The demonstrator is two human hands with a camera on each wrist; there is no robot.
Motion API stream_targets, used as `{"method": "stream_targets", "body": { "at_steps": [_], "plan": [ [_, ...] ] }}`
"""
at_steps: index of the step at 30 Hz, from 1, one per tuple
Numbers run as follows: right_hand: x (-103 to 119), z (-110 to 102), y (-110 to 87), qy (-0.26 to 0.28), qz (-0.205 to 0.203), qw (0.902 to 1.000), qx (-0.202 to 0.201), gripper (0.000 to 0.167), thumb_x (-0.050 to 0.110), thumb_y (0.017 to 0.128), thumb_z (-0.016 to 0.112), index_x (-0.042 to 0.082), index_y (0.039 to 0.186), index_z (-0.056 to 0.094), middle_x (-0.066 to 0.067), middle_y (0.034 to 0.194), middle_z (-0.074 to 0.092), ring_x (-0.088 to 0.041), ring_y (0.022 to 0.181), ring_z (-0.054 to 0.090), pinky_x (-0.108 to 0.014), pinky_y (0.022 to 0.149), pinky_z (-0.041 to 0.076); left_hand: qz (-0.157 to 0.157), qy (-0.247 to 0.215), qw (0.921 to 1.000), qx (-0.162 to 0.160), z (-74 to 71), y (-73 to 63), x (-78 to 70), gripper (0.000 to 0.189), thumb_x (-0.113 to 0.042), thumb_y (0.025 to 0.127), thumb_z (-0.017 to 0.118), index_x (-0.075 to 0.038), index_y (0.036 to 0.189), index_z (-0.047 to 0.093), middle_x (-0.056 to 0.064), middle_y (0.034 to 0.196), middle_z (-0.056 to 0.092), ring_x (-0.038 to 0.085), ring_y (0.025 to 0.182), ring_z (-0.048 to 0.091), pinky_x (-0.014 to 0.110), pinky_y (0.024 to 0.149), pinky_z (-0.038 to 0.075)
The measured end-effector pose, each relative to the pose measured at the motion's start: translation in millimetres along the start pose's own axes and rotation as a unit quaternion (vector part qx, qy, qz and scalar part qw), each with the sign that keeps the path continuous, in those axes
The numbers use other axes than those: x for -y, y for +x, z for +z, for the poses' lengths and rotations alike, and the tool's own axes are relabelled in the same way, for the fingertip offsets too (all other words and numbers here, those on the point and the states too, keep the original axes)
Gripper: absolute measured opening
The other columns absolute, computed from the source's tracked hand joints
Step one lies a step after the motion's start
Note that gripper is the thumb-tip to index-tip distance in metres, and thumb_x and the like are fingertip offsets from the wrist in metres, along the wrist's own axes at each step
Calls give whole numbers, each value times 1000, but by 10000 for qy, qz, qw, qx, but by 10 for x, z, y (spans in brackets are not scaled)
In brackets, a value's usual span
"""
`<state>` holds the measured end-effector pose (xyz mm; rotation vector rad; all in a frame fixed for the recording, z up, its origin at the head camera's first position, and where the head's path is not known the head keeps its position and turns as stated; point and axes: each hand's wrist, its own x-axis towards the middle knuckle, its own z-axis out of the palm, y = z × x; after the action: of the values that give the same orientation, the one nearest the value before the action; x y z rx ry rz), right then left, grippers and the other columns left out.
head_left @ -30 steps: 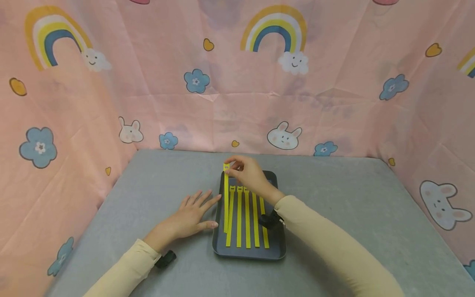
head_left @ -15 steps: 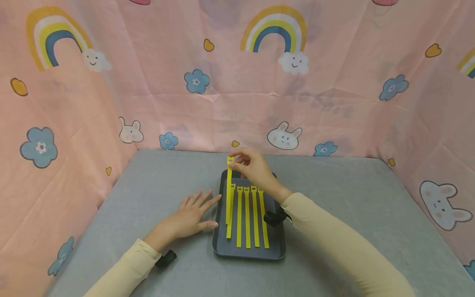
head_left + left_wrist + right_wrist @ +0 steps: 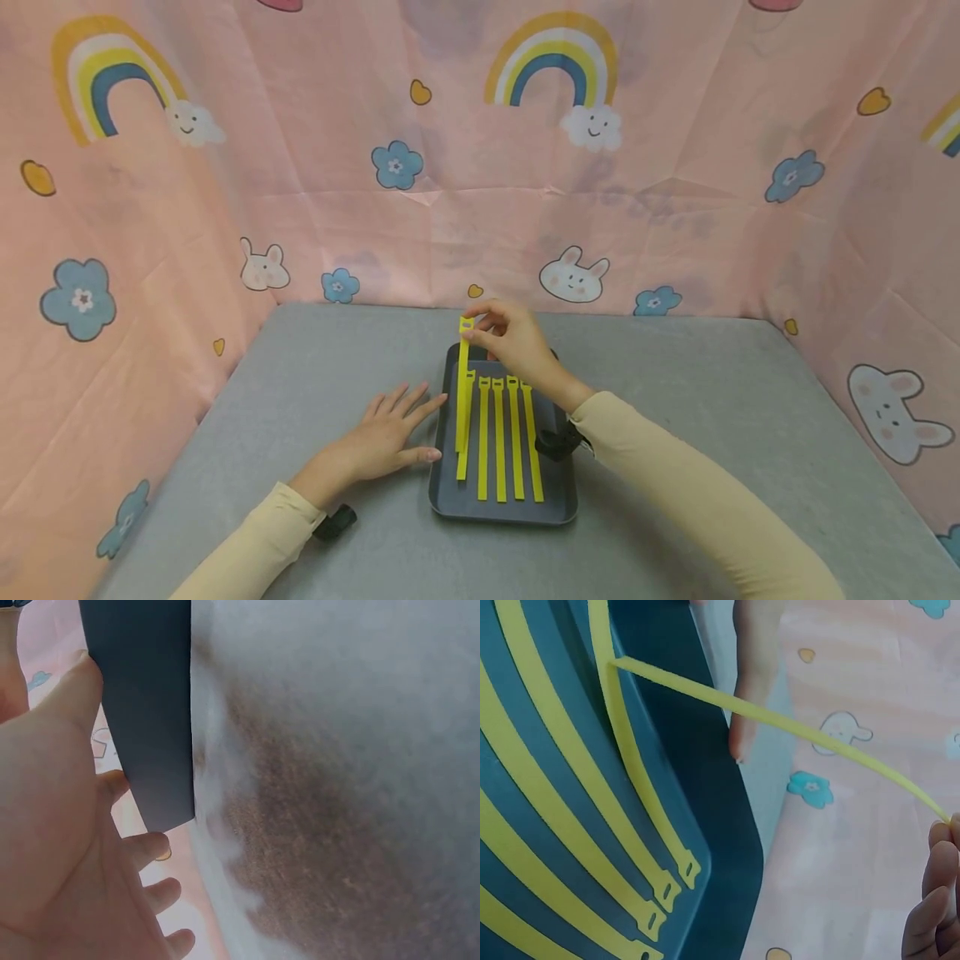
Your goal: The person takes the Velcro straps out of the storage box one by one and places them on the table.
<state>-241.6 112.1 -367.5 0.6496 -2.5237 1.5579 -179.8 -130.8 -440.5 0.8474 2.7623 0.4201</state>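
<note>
My right hand [image 3: 517, 342] pinches a yellow cable tie [image 3: 462, 392] by its slotted head, above the far left corner of a dark grey tray [image 3: 502, 513]. The raised tie slants down, and in the right wrist view its free end meets the leftmost lying cable tie [image 3: 634, 761]. Several more yellow cable ties [image 3: 500, 450] lie side by side lengthwise in the tray, slotted heads at the far end. At the tray's left side my left hand [image 3: 382, 437] rests with fingers spread; its forefinger and thumb reach the tray wall [image 3: 142, 712].
The tray stands on a grey table [image 3: 675, 392]. A pink printed cloth [image 3: 465, 233] hangs behind and at both sides of it. A black wrist camera [image 3: 557, 443] sits low over the tray's right rim.
My right hand has risen with its cable tie and shifted slightly right. The leftmost lying tie has slid a little toward the far end. My left hand has stayed put.
</note>
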Motion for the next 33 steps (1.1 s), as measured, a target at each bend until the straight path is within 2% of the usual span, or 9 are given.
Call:
{"method": "stream_targets", "body": {
  "at_steps": [7,16,24,29,33],
  "plan": [
    [1,30,-17,-29,-66,10000,18,22,17,91,72,15,113,69,-12,84,73,-30,57,58,-28,51,48,340,-31,9994,6,-1,42,32,75,-57,95,56,-29,158,25,12,168,11,43,154,8,70,118,12],
    [-5,47,-41,-26,-82,9999,73,23,22,92,72,16,114,69,-12,86,73,-27,57,57,-28,51,48,676,-13,9977,54,-16,63,4,51,-50,98,55,-26,143,54,9,169,10,42,155,3,69,119,11],
    [12,60,-56,-41,-54,9999,101,24,21,92,71,16,115,69,-13,87,73,-37,61,59,-27,50,46,830,145,9964,59,-14,92,-19,49,-54,98,52,-25,136,61,7,169,9,41,155,2,70,118,12],
    [22,65,-74,-86,-82,9999,126,23,21,93,70,17,116,68,-8,85,72,-27,57,58,-28,49,46,824,192,9963,116,-13,98,-40,47,-53,98,54,-25,135,62,7,169,9,40,155,1,70,118,11],
    [34,66,-77,-83,18,9999,100,25,18,93,70,13,117,68,-13,87,72,-17,55,54,-26,49,44,883,257,9957,63,-19,99,-58,45,-52,98,55,-24,132,64,9,169,11,42,155,3,70,117,13]
  ]
}}
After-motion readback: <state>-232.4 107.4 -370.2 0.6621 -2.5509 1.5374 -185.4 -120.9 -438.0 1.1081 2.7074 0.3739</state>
